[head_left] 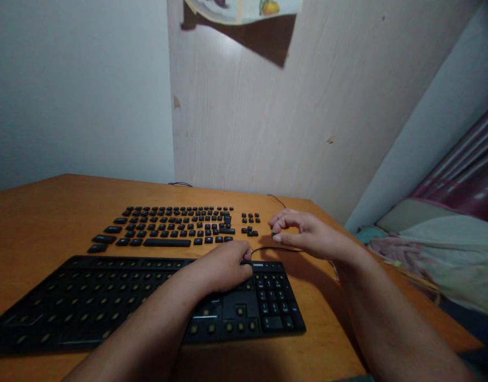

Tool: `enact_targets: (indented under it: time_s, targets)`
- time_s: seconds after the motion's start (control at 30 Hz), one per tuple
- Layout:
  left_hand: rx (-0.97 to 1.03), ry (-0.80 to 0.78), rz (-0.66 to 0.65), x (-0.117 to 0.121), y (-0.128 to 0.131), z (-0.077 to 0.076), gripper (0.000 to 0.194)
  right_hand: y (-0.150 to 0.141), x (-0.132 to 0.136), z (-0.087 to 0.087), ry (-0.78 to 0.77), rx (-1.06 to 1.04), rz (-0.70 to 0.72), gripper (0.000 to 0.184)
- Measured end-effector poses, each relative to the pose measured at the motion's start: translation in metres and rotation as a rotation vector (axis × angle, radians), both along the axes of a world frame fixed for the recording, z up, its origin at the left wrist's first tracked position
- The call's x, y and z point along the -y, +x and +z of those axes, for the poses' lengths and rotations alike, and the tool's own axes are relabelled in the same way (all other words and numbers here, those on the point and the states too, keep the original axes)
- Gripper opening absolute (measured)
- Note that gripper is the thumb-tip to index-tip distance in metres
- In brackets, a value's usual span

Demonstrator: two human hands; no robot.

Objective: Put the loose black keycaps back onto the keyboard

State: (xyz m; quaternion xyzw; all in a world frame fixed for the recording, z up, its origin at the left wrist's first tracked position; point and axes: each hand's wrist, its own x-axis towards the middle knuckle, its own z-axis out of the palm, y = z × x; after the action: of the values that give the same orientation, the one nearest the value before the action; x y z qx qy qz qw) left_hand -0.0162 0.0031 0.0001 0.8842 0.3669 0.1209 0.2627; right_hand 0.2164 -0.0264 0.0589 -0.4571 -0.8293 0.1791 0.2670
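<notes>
A black keyboard lies on the wooden table in front of me. Most of its keys are off, leaving bare key posts, while the number pad at its right still carries keycaps. My left hand grips the keyboard's far edge, thumb on top and fingers curled over behind. To the right, just beyond the keyboard, my right hand hovers above the table. Its thumb and index finger pinch a small dark keycap, partly hidden by the fingertips. Loose black keycaps lie in rows behind the keyboard, laid out like a keyboard.
A smaller group of loose keycaps sits to the right of the main rows. A black cable runs behind the keyboard beneath my right hand. The table meets a wall and a wooden panel. Bedding lies at right.
</notes>
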Motion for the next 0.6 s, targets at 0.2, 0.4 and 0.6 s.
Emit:
enact_targets:
  time_s: [0.2,0.4,0.6]
  targets:
    - [-0.01,0.038,-0.001,-0.001,0.001,-0.001,0.014,-0.015,0.005,-0.008,-0.082,0.146,0.115,0.006]
    - [-0.031,0.021,0.006,-0.002,0.001,-0.002,0.014,-0.018,0.005,-0.01,-0.204,0.238,0.097,0.009]
    - [-0.017,0.009,0.015,0.0,0.001,-0.001,0.016,-0.018,0.006,-0.012,-0.242,0.225,0.097,0.013]
